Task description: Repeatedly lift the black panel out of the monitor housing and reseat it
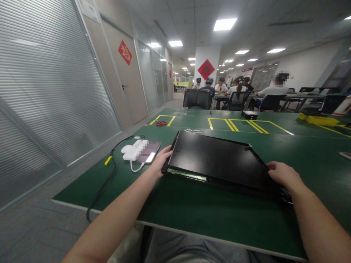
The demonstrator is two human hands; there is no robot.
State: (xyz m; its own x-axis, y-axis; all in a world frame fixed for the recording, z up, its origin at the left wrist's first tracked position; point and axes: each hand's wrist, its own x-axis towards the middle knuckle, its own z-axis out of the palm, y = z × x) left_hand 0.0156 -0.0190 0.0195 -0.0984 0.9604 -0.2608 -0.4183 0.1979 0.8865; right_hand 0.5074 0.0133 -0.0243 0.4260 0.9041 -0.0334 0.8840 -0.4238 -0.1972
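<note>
A flat black laptop screen panel (214, 157) lies tilted above the green table, its dark glossy face up. Along its near edge a strip of green circuit board (187, 174) shows. My left hand (162, 160) grips the panel's left side, with the fingers partly hidden beneath it. At the right side my right hand (285, 176) is closed on the frame's edge, thumb on top. A small metal piece (248, 147) sticks up at the far right corner. Whether the panel's near edge touches the table, I cannot tell.
Left of the panel lie a phone (150, 152), a white charger (133, 149) and a black cable (102, 186). Red-handled scissors (161, 123), a clear cup (184, 110) and a black box (249, 115) stand farther back on the green table (109, 197). Several people sit beyond.
</note>
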